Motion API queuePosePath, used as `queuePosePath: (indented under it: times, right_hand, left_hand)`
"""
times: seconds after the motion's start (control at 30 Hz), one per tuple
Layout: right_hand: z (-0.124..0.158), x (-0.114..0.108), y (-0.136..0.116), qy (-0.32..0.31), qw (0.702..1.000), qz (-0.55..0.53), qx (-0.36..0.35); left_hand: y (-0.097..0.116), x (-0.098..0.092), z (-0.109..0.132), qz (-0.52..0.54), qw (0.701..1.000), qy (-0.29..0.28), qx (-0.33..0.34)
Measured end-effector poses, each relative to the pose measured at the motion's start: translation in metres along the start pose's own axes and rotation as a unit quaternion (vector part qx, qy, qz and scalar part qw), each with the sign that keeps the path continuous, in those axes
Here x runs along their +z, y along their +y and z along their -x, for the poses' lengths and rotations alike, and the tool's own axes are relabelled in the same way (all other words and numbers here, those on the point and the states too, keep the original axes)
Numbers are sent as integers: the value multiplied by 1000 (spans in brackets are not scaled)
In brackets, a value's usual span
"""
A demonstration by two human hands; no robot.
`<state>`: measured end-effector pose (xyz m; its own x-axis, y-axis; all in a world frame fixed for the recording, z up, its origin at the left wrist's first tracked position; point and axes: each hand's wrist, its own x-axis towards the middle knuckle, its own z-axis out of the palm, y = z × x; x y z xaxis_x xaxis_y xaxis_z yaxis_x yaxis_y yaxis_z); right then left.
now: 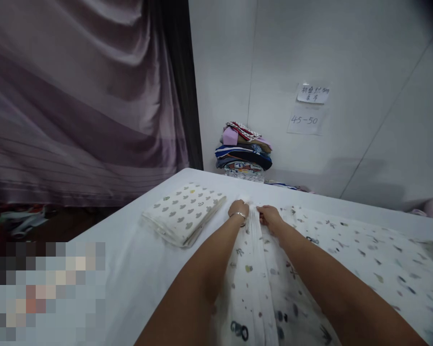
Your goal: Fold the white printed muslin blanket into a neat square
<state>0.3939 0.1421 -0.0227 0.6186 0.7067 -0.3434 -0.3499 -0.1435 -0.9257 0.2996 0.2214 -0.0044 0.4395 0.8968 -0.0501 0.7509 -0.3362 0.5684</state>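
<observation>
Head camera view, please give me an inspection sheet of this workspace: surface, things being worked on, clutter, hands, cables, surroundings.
Surface: white table; lower left of the picture is pixelated.
Job's things: printed cloth, with lengthwise folds between the forearms; more of this print lies to the right.
Clutter: folded cloth left of the hands; fabric stack beyond the far edge.
Hands: left hand, wearing a bracelet, and right hand at the printed cloth's far end; exact grip unclear.
Cables: nothing seen.
Surroundings: pale wall, two paper signs, drape at left.

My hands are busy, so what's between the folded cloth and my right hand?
In the head view: white tabletop, then your left hand, then pale folds of patterned fabric.
</observation>
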Motion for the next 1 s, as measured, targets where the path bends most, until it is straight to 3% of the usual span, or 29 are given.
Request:
queuePosePath:
  times: [0.1, 0.2, 0.4, 0.53, 0.73, 0.87, 1.0]
  right_hand:
    - [5, 3, -5, -13, 1000, -15, -12]
    - [22, 4, -16, -33, 998, -39, -45]
    - [74, 10, -27, -113, 975, -51, -186]
    - [113, 16, -23, -143, 957, 3, -251]
    - [161, 11, -11, -153, 933, 64, -320]
    - [187, 3, 2, -142, 925, 88, -342]
    - [202, -5, 12, -140, 904, 129, -383]
  left_hand:
    - [-6, -14, 7, 37, 999, 7, 32]
    - [-10, -29, 29, 69, 994, 22, 80]
    - [-19, -49, 87, 127, 978, 49, 159]
    - [-20, -61, 116, 186, 961, 85, 186]
    - [-18, -72, 160, 319, 902, 145, 254]
    - [-19, -74, 189, 362, 892, 133, 235]
    - [-19, -77, 208, 334, 898, 118, 260]
